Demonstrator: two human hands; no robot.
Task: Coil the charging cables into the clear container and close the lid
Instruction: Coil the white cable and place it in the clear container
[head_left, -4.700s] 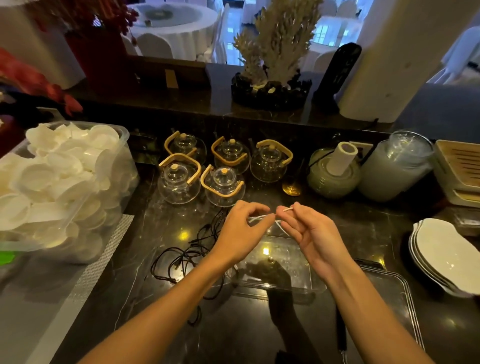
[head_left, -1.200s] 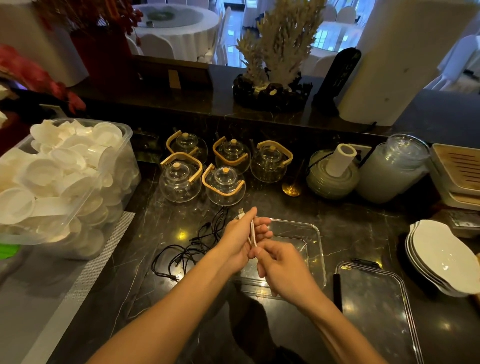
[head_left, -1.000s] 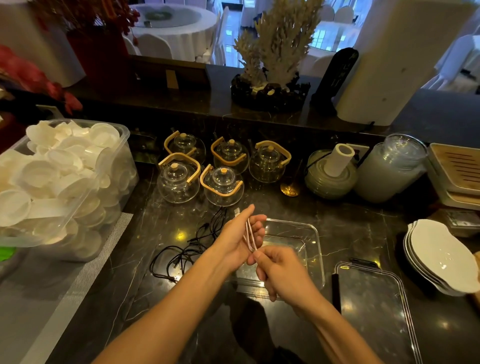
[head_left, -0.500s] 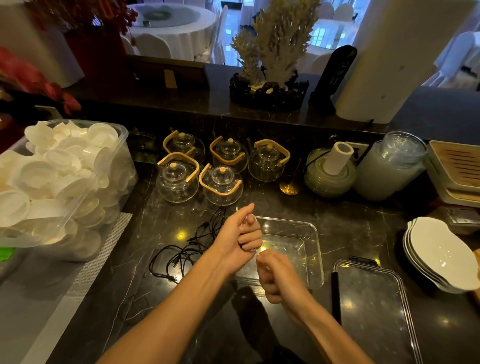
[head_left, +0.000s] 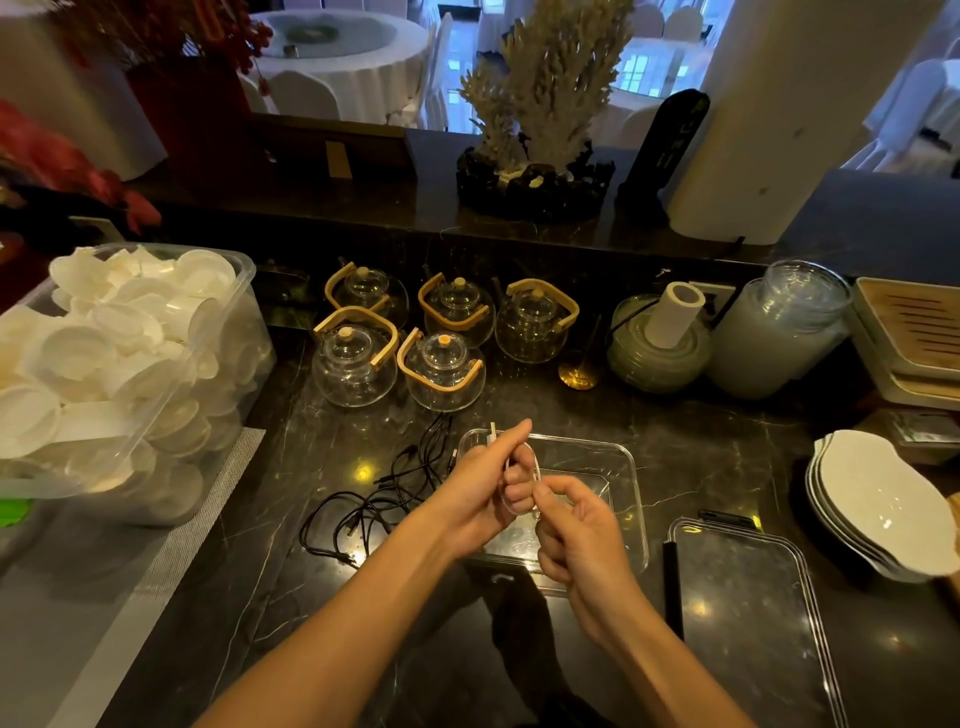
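Note:
A thin white charging cable (head_left: 535, 467) is looped around the fingers of my left hand (head_left: 480, 491), with one plug end sticking up past the thumb. My right hand (head_left: 576, 525) pinches the cable just right of the loop. Both hands hover over the near left part of the clear container (head_left: 626, 467), which sits open on the dark marble counter. Its clear lid (head_left: 743, 597) lies flat to the right. A tangle of black cables (head_left: 384, 493) lies on the counter left of the container.
Several glass teapots (head_left: 441, 371) with wooden handles stand behind the container. A big plastic bin of white dishes (head_left: 119, 374) fills the left side. Stacked white plates (head_left: 883, 504) sit at the right edge, with a glass jar (head_left: 779, 327) and a green jar (head_left: 657, 345) behind.
The white cable went from being stretched between both hands to being wound in loops around my left fingers. My right hand has circled near the left hand, feeding the cable round.

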